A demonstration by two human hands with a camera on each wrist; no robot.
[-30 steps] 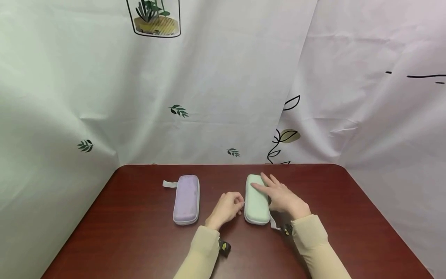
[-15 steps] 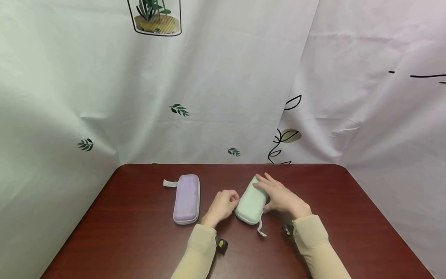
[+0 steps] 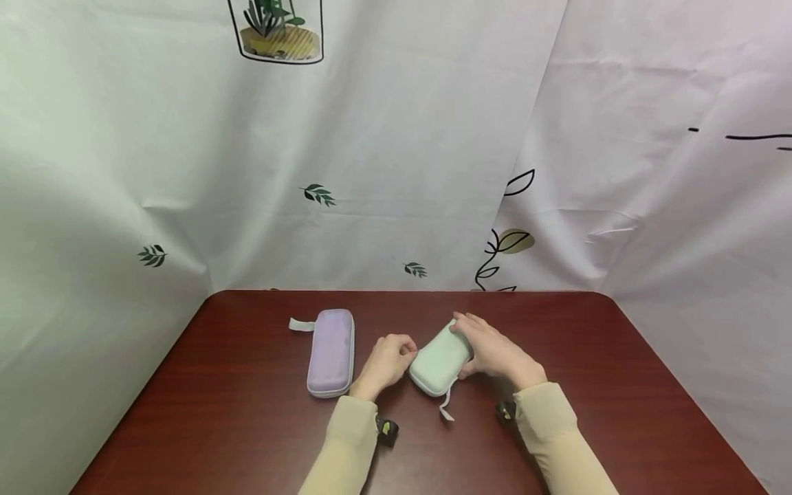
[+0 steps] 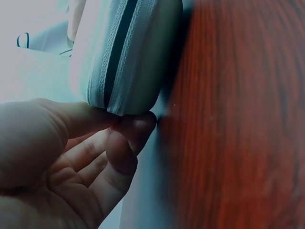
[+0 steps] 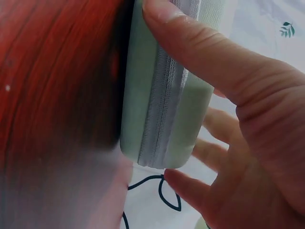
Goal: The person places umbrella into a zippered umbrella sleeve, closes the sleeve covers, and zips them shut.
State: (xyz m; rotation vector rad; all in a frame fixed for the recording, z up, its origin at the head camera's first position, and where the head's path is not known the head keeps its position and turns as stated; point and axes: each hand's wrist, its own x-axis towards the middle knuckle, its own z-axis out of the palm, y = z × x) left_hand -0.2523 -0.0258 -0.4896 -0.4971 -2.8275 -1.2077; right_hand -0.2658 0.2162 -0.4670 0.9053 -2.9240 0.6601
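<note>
A pale green zip case (image 3: 441, 361) lies slanted on the table, a little right of the middle. My right hand (image 3: 495, 350) grips its right side; in the right wrist view the thumb presses along the zipper side (image 5: 164, 102) and fingers reach round the end. At the case's left edge, my left hand (image 3: 385, 364) pinches with thumb and fingers what appears to be the zipper pull, which the fingertips hide. The left wrist view shows a dark gap (image 4: 119, 52) between the zipper tapes just above the left hand's fingers. A white wrist strap (image 3: 447, 407) hangs from the case's near right corner.
A purple zip case (image 3: 331, 354) lies left of the left hand, its white strap (image 3: 301, 325) pointing left. Both rest on a dark red wooden table (image 3: 216, 412). A white printed curtain (image 3: 371, 137) stands behind the table and along its sides.
The green case has turned clockwise and shifted left, its near end swinging toward the left. The left hand has moved left with it, and the right hand has kept its hold. The purple case stays put.
</note>
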